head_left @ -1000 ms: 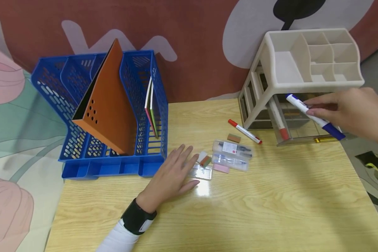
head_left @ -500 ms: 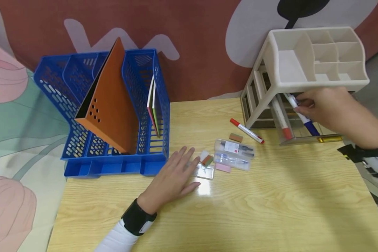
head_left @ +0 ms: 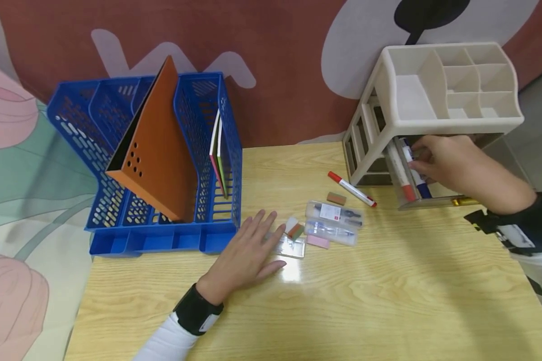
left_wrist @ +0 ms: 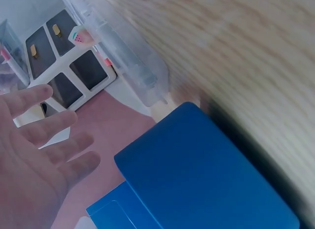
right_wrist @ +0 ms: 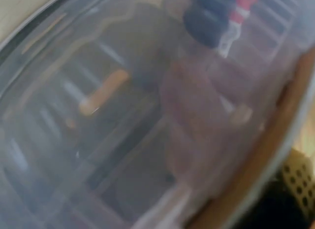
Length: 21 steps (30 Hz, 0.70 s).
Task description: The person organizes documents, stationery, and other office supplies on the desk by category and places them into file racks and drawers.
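Note:
My right hand (head_left: 456,168) reaches into the pulled-out clear drawer (head_left: 433,202) of the cream desktop organizer (head_left: 460,122). Thumb and fingers pinch a white whiteboard marker with a blue cap (head_left: 423,191), which lies low in the drawer beside a red-capped marker (head_left: 408,192). Through the drawer wall, the right wrist view shows the blue cap (right_wrist: 204,24) and the blurred hand (right_wrist: 197,101). My left hand (head_left: 244,253) is spread palm down at the table, its fingers beside a clear flat case (head_left: 291,246) and small erasers (head_left: 295,231). It holds nothing.
Left stands a blue file rack (head_left: 162,240) with an orange folder (head_left: 162,150) and thin booklets (head_left: 218,155). Between rack and organizer lie a red marker (head_left: 352,189), a brown eraser (head_left: 336,198), two translucent pen cases (head_left: 330,232) and a pink eraser (head_left: 318,242).
My right hand has lowered the blue-capped marker from above the drawer into it, then shifted it left alongside the red-capped one. The left hand has stayed where it was.

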Available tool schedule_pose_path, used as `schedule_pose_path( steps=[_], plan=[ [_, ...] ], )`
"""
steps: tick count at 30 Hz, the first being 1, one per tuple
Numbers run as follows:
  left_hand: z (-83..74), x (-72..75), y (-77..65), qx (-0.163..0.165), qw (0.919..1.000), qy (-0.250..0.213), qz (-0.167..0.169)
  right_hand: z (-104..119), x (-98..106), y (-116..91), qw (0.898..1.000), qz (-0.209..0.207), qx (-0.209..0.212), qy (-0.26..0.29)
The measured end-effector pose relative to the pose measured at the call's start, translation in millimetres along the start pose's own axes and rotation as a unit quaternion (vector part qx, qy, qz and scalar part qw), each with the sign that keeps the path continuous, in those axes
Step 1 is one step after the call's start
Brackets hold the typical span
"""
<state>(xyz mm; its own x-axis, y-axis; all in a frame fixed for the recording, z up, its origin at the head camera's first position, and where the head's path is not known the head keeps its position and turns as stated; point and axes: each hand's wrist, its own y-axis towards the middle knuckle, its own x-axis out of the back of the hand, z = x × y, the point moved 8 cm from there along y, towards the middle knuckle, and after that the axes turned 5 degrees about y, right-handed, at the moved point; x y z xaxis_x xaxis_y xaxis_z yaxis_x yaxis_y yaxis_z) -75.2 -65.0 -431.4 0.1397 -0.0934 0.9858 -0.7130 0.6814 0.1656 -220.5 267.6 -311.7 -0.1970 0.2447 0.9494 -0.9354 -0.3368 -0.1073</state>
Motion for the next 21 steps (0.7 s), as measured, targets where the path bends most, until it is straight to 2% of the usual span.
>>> schedule_pose_path(
  steps=[4,10,15,21],
  plan=[
    [1.3,-1.8,-0.3,0.003,1.0000,0.000,0.001,-0.8,-0.4,-1.5,1.000,0.009,-0.009,0.003],
    [8.7,0.8,-1.4,0.025,0.9995,0.000,-0.021,-5.6,1.8,-9.1,0.999,0.012,-0.035,0.028],
    [13.8,6.6,0.0,0.032,0.9989,-0.003,-0.035,-4.6,10.9,-22.6,0.999,-0.034,-0.023,0.004],
    [17.1,10.9,3.8,0.041,0.9986,0.001,-0.034,15.8,27.8,-46.0,0.993,-0.112,0.009,-0.020]
  ],
)
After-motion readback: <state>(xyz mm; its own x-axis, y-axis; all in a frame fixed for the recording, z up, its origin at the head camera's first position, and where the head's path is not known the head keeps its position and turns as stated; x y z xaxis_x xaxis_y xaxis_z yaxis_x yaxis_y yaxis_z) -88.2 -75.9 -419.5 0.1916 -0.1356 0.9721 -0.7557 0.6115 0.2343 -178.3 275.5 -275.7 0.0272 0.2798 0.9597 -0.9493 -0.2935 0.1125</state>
